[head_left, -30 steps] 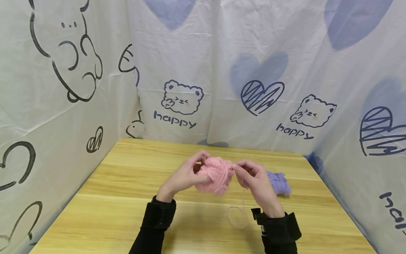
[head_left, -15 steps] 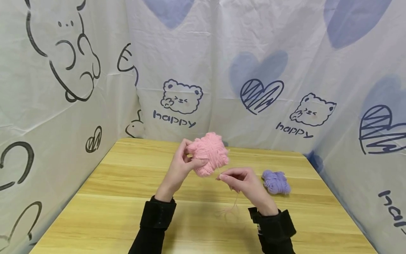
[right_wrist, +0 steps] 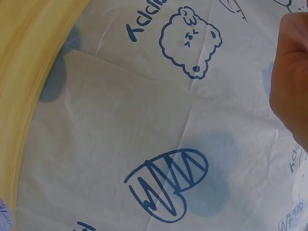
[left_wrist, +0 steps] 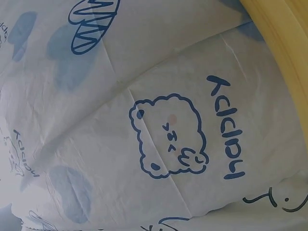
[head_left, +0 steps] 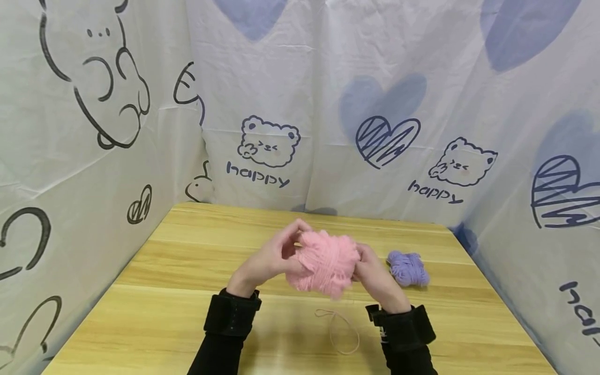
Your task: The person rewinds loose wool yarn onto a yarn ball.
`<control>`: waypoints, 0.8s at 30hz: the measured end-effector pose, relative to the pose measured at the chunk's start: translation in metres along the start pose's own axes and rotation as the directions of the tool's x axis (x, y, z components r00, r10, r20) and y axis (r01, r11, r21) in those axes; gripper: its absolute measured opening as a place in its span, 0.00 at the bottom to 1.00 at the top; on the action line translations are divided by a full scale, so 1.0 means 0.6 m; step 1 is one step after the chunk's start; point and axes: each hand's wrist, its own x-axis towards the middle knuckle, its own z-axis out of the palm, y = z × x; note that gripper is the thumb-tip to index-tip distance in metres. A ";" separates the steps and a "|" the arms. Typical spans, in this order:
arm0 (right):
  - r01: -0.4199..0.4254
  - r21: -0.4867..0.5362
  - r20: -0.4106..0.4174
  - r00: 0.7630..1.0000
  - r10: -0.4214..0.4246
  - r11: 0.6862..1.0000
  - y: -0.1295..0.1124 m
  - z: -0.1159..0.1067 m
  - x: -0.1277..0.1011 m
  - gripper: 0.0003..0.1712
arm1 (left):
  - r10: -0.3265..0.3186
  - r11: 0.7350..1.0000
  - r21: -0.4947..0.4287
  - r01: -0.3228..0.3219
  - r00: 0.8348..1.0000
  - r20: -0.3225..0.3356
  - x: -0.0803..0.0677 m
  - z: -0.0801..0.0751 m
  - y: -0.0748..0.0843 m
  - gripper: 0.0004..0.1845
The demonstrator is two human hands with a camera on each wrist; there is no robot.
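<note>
Above the worktop (head_left: 187, 291), the left hand (head_left: 269, 260) grips the pink yarn ball (head_left: 325, 262) with curled fingers to steady it, while the right hand (head_left: 375, 276) cups its far side, fingers hidden, a loose strand (head_left: 339, 330) trailing below, purple yarn (head_left: 408, 268) nearby.

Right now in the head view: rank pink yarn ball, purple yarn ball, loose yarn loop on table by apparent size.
1. pink yarn ball, held up nearer the camera, so its lead may be overstated.
2-3. purple yarn ball and loose yarn loop: similar footprint, unranked.
</note>
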 end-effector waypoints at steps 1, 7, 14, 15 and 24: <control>0.002 0.011 -0.003 1.000 -0.002 1.000 -0.002 0.000 0.000 0.07 | -0.001 1.000 0.015 0.000 0.999 0.037 0.000 0.000 -0.001 0.26; 0.094 0.056 -0.050 0.995 -0.091 0.994 -0.010 0.001 -0.005 0.14 | -0.070 0.985 0.164 0.052 0.992 0.109 -0.001 0.000 -0.007 0.24; 0.193 -0.022 -0.131 0.972 -0.194 0.981 -0.021 0.006 -0.016 0.11 | -0.110 0.962 0.240 0.126 0.991 -0.079 0.006 -0.002 -0.016 0.21; 0.195 -0.041 -0.137 0.970 -0.199 0.980 -0.023 0.007 -0.018 0.11 | -0.111 0.962 0.236 0.136 0.987 -0.116 0.007 -0.002 -0.016 0.21; 0.236 -0.140 -0.035 0.969 -0.243 0.962 -0.034 0.019 -0.023 0.13 | -0.087 0.990 0.067 0.121 0.923 -0.375 0.011 -0.002 -0.010 0.22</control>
